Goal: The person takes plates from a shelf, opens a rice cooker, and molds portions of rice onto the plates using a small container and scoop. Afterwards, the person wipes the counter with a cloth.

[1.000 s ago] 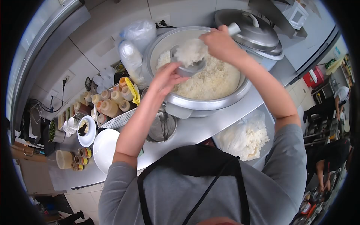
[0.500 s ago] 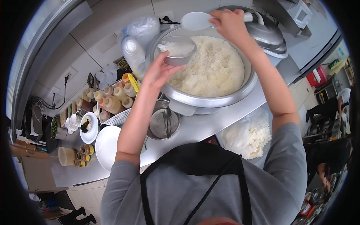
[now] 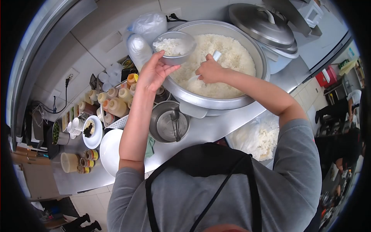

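Observation:
My left hand (image 3: 154,72) grips a metal bowl (image 3: 178,60) at its near side, raised over the left rim of a large pot (image 3: 263,65). Some white rice (image 3: 170,46) lies in the bowl. Inside the pot is a broad mass of cooked rice (image 3: 228,48). My right hand (image 3: 209,70) is closed round the white handle of a rice paddle (image 3: 216,55), low over the middle of the pot. The paddle's blade is mostly hidden by my hand and the rice.
A metal pan (image 3: 162,123) with spoons sits nearer me, beside a white plate (image 3: 111,150). Left are sauce bottles (image 3: 117,107) and a small plate (image 3: 97,132). A lid (image 3: 262,27) lies back right, bagged rice (image 3: 257,139) front right. People (image 3: 340,106) stand far right.
My right hand has brought the paddle down from above the pot's back rim into the rice. My left hand has moved the bowl left, away from the pot's middle.

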The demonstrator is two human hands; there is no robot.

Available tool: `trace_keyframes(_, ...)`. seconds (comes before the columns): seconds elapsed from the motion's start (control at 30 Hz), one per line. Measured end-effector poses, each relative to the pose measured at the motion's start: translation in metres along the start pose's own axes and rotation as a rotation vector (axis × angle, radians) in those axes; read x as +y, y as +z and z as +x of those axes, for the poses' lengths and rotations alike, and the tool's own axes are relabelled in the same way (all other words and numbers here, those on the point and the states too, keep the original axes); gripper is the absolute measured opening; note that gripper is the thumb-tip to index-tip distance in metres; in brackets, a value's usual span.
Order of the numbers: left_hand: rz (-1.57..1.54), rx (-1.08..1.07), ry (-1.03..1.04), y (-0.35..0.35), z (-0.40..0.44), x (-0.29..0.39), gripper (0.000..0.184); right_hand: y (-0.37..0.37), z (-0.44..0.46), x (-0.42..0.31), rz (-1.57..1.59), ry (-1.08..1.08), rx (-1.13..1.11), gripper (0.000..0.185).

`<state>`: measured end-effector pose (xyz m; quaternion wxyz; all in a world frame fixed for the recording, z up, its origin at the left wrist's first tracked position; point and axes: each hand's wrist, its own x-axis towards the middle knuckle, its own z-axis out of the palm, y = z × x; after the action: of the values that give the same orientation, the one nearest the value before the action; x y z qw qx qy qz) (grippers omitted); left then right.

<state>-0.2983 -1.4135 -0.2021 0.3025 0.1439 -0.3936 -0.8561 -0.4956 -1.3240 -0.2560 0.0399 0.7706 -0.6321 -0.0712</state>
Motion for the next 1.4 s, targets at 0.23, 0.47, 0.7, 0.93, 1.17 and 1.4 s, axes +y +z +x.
trace_keyframes(0.23,-0.038,0.018,0.006,0.001,-0.001,0.001,0.031,0.006,-0.013,0.004,0.329,0.016,0.018,0.011)
trace_keyframes(0.47,-0.038,0.048,0.009,-0.002,0.001,0.0,0.033,0.012,-0.048,0.029,0.45,0.018,-0.096,0.014)
trace_keyframes(0.7,0.231,-0.02,0.0,-0.003,0.004,0.0,0.036,-0.054,-0.092,0.072,0.606,0.18,0.11,0.022)
trace_keyframes(0.93,0.283,-0.025,-0.107,0.03,0.023,-0.037,0.032,-0.127,-0.059,0.038,-0.286,0.046,0.596,0.022)
trace_keyframes(1.17,-0.033,-0.02,-0.119,0.037,0.023,-0.041,0.031,-0.137,-0.06,0.036,-0.134,0.15,0.55,0.029)
trace_keyframes(1.4,-0.078,-0.011,-0.116,0.029,0.027,-0.039,0.036,-0.145,-0.092,0.006,-0.11,0.154,0.562,0.062)
